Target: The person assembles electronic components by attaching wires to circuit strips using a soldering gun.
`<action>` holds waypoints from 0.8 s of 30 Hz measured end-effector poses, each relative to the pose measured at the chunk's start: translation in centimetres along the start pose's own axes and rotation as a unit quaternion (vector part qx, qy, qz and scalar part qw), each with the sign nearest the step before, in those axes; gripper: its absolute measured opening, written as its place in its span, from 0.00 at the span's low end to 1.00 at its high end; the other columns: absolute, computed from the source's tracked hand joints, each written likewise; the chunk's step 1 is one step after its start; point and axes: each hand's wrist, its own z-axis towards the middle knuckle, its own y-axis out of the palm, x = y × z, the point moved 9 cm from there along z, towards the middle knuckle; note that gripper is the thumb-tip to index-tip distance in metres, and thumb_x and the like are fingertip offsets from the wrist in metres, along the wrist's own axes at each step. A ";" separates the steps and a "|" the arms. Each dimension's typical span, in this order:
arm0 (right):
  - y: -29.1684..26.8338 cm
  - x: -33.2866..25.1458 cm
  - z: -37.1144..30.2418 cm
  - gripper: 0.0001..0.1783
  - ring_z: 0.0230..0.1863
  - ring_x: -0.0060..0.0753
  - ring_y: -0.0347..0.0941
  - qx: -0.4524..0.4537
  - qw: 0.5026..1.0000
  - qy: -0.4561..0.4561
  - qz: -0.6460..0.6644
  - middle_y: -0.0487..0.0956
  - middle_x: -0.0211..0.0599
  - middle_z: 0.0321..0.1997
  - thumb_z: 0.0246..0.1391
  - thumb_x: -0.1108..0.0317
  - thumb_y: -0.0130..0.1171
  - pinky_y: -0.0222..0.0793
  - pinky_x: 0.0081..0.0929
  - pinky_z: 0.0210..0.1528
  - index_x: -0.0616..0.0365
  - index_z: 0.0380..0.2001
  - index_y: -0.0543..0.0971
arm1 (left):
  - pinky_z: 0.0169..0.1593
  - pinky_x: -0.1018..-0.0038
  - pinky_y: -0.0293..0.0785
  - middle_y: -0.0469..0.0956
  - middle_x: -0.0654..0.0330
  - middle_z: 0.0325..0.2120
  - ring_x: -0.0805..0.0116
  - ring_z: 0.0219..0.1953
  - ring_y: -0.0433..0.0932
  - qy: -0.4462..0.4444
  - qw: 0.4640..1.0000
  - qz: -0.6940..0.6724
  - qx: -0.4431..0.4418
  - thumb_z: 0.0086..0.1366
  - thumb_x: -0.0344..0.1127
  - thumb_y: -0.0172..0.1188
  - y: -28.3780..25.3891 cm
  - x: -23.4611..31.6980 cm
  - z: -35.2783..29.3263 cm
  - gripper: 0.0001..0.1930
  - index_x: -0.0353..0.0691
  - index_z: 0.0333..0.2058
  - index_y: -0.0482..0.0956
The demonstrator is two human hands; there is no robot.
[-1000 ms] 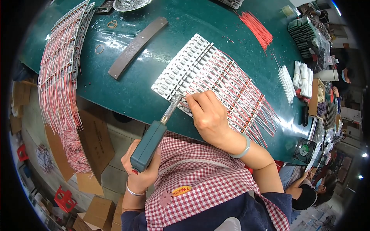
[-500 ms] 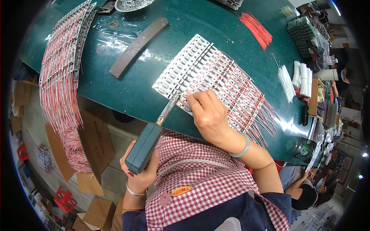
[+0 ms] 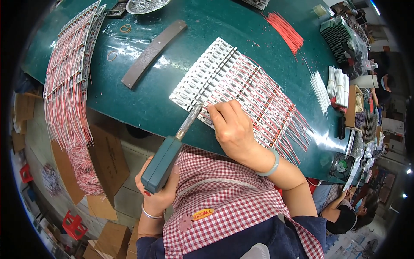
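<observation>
My left hand (image 3: 158, 183) is wrapped round the dark green handle of a soldering gun (image 3: 163, 164). Its metal tip meets the near left part of a white circuit board panel (image 3: 193, 80), which lies on the table. Over the panel's near edge, my right hand (image 3: 233, 127) pinches close beside that tip; what is between its fingertips looks like a thin wire, partly hidden. Rows of red and white wires (image 3: 276, 110) run across the panel and hang past its right side.
Wired panels (image 3: 71, 64) are stacked at the left, their wires drooping into a cardboard box (image 3: 108, 159). A curved grey bar (image 3: 153, 54) lies beyond my left hand. Red wires (image 3: 284, 32) and bundled white wires (image 3: 338, 88) lie to the right. Another person (image 3: 351, 213) sits at lower right.
Almost nothing differs. The view has shifted very slightly; both hands, the soldering gun and the panel keep their places relative to one another.
</observation>
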 end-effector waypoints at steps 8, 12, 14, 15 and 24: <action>0.2 0.0 -0.2 0.15 0.33 0.36 0.70 0.001 1.000 0.001 0.005 0.72 0.38 0.30 0.43 0.78 0.60 0.70 0.28 0.30 0.72 0.38 0.81 | 0.36 0.75 0.78 0.83 0.52 0.33 0.64 0.31 0.83 -0.009 0.999 -0.011 0.040 0.54 0.23 0.68 -1.0 0.1 -0.7 0.13 0.27 0.40 0.82; -0.3 -0.3 -0.2 0.17 0.34 0.36 0.70 0.010 1.000 -0.011 0.013 0.73 0.38 0.32 0.41 0.77 0.60 0.70 0.29 0.30 0.72 0.38 0.81 | 0.37 0.75 0.78 0.83 0.52 0.32 0.64 0.31 0.83 -0.016 0.999 -0.010 0.042 0.54 0.22 0.68 -1.1 -0.1 -1.2 0.13 0.26 0.39 0.82; -0.5 -0.6 -0.4 0.17 0.34 0.36 0.70 0.012 1.000 -0.019 0.021 0.73 0.38 0.32 0.41 0.77 0.60 0.70 0.29 0.30 0.72 0.39 0.81 | 0.36 0.75 0.78 0.83 0.52 0.32 0.64 0.31 0.83 -0.018 0.999 -0.009 0.036 0.53 0.22 0.68 -1.2 -0.1 -1.2 0.13 0.26 0.39 0.82; -0.3 -0.6 -0.5 0.18 0.34 0.36 0.70 0.008 1.000 -0.014 0.022 0.73 0.38 0.32 0.41 0.77 0.60 0.70 0.29 0.30 0.72 0.39 0.81 | 0.36 0.74 0.78 0.83 0.52 0.32 0.64 0.30 0.83 -0.021 0.999 -0.008 0.029 0.53 0.21 0.68 -1.2 -0.1 -1.3 0.12 0.26 0.38 0.82; 0.0 -0.6 -0.4 0.16 0.31 0.37 0.72 0.006 1.000 0.014 0.026 0.75 0.37 0.31 0.41 0.82 0.63 0.70 0.31 0.29 0.66 0.38 0.82 | 0.34 0.74 0.77 0.82 0.51 0.32 0.62 0.29 0.83 -0.021 1.000 0.007 -0.004 0.53 0.20 0.67 -0.5 0.1 -1.1 0.10 0.27 0.35 0.81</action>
